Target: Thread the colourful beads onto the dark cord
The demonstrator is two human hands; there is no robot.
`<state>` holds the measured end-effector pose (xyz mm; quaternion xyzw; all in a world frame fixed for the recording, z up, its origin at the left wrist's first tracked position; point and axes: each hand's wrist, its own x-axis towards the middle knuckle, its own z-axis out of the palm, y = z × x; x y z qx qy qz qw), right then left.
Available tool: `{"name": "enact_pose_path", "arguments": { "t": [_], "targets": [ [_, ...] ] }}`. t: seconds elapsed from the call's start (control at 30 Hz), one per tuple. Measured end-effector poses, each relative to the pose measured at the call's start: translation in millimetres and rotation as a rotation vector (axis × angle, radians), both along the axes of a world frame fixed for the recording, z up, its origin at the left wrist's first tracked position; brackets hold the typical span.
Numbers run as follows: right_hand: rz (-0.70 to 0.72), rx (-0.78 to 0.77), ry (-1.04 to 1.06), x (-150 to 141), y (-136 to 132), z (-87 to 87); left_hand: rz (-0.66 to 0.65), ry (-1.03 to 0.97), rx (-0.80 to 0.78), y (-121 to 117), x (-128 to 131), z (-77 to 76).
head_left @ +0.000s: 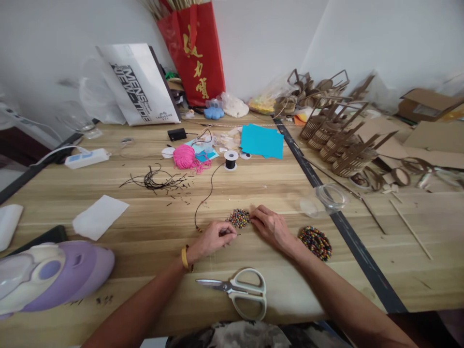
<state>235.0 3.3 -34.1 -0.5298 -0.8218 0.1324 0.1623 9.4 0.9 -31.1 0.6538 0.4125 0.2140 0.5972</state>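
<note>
My left hand [214,238] rests on the wooden table [152,232] with its fingers pinched on the end of a thin dark cord [206,195]. That cord runs up across the table to a small spool [231,160]. My right hand [268,226] lies with curled fingertips at the edge of a small pile of multicoloured beads [239,218]. Whether it holds a bead is hidden. A second, larger heap of beads [315,242] sits just right of my right wrist.
White-handled scissors [239,290] lie near the front edge. Further back are a pink yarn ball [184,157], teal paper [262,141], cut cord scraps [155,181] and a clear lid [330,195]. Cardboard baskets [337,140] crowd the right; a purple appliance [50,278] sits front left.
</note>
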Motion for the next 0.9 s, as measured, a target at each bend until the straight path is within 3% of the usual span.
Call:
{"name": "enact_pose_path", "arguments": {
  "t": [0.43, 0.6, 0.9],
  "targets": [
    [0.026, 0.016, -0.010, -1, -3, 0.3, 0.015, 0.009, -0.006, 0, 0, -0.2],
    [0.039, 0.005, 0.189, -4, -6, 0.9, 0.021, -0.003, -0.020, -1, 0, 1.5],
    [0.083, -0.375, 0.648, -24, -25, -6.9, 0.015, -0.002, 0.001, 1, 0, -0.9]
  ]
}}
